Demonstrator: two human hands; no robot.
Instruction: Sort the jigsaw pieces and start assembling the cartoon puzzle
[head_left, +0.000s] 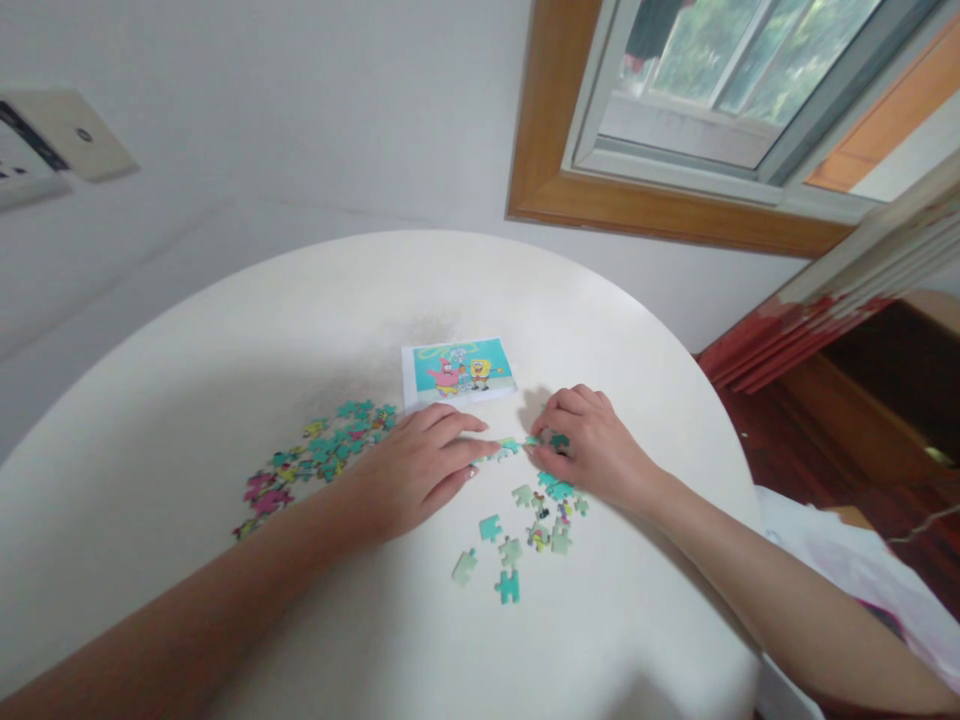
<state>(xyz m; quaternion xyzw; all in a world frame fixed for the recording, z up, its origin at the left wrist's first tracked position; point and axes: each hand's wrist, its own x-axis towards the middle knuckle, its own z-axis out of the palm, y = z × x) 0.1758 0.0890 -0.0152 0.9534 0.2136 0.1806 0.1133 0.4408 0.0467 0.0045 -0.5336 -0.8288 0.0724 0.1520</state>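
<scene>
My left hand [420, 465] lies with fingers stretched out, its fingertips at the left end of a short row of teal and pale jigsaw pieces [508, 447]. At the right end of that row, my right hand [592, 440] pinches a small teal jigsaw piece [532, 440] between thumb and fingers. Whether this piece is locked into the row I cannot tell. Just beyond the hands lies a picture card [463, 370] of cartoon figures on a teal background. Part of the row is hidden under my left fingers.
A heap of loose jigsaw pieces [330, 450] spreads beside my left forearm. More loose pieces [510, 552] are scattered in front of my right hand. The round white table [405, 265] meets the wall near a window [720, 90]; a white bag [840, 560] is beyond its right edge.
</scene>
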